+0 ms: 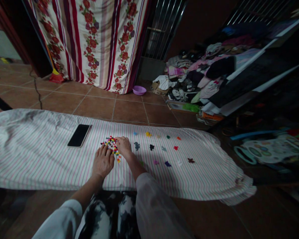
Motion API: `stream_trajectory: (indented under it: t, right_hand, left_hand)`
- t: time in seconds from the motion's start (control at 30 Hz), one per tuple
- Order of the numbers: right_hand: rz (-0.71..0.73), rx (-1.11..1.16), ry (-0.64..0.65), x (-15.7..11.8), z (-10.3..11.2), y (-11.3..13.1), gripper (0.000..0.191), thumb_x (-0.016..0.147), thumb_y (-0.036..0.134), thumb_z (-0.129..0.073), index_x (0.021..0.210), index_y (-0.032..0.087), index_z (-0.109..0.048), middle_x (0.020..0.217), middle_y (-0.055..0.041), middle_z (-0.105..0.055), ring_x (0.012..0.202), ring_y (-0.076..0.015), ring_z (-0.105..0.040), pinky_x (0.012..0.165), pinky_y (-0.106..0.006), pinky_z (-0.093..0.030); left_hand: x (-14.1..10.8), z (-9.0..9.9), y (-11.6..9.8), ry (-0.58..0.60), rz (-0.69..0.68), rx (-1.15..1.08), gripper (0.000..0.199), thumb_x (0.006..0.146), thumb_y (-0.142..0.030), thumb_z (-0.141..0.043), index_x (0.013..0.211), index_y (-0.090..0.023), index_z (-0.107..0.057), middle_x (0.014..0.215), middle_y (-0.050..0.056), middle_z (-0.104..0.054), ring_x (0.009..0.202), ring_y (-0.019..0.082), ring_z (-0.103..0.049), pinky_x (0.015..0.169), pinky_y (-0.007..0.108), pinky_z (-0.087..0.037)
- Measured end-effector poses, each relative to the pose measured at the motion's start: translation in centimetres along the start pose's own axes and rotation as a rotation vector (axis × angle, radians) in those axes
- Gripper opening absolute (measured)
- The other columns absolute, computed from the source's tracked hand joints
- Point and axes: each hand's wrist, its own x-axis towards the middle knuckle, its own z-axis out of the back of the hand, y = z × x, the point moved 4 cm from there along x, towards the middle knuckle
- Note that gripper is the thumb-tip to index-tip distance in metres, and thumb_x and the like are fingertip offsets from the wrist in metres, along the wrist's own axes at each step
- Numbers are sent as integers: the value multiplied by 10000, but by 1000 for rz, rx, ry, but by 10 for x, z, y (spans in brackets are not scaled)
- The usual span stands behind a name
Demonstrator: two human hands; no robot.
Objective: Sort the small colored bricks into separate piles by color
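Loose pieces (112, 141), tiny, rounded and hard-looking, lie in a mixed scatter of red, yellow, black and white on a striped cloth (47, 159), between the two hands; the left hand (104, 162) rests palm down at the scatter's near left edge, its fingers stretched out and loosely open, with nothing visibly gripped; the right hand (124, 146) bends its fingers over the right side, and whether they pinch a piece cannot be told; to the right, small single-colour clusters stand apart in uneven rows, among them a lumpy yellow cluster (148, 134), a jagged grey cluster (137, 146) and a brown cluster (190, 160) with splayed lobes; the cloth is thin and creased, bunched at its ends; left of the scatter lies a flat, glossy black phone (79, 135) with rounded corners.
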Motion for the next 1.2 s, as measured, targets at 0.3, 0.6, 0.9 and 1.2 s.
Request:
stream_trajectory:
  t: [0.3,0.6,0.9,1.2]
  right_hand:
    - [4,-5,67,2,-1,0,376,927,162,-462,1215,293,-665,1141,-48,-672,1081,-174,-561,981,-279,-346]
    - [43,40,22,0,-1,-2,302,907,152,-497,1128,250,-679,1097,-41,-683,1058,-165,-577,990,-278,-356]
    - [37,73,2,2,4,-1,229,870,144,-548,1029,239,-683,1028,-36,-691,1007,-165,-597,952,-276,-383]
    - [8,63,23,4,3,-1,207,881,172,-551,1014,251,-689,1012,-33,-692,998,-161,-596,930,-265,-382]
  left_hand:
    - [-1,-2,0,-28,-27,24,322,919,-298,-373,1050,-143,-623,1257,168,-617,1348,318,-433,1109,512,-340]
    - [-1,-3,1,-48,-37,20,296,912,-299,-397,1045,-158,-621,1235,156,-627,1331,313,-452,1094,504,-358]
    - [-1,-3,1,-82,-51,48,306,917,-302,-392,1068,-151,-611,1230,157,-627,1318,317,-464,1080,498,-376]
    - [-1,-6,3,-66,-36,18,328,912,-315,-392,1084,-148,-616,1234,167,-628,1324,322,-457,1083,507,-370]
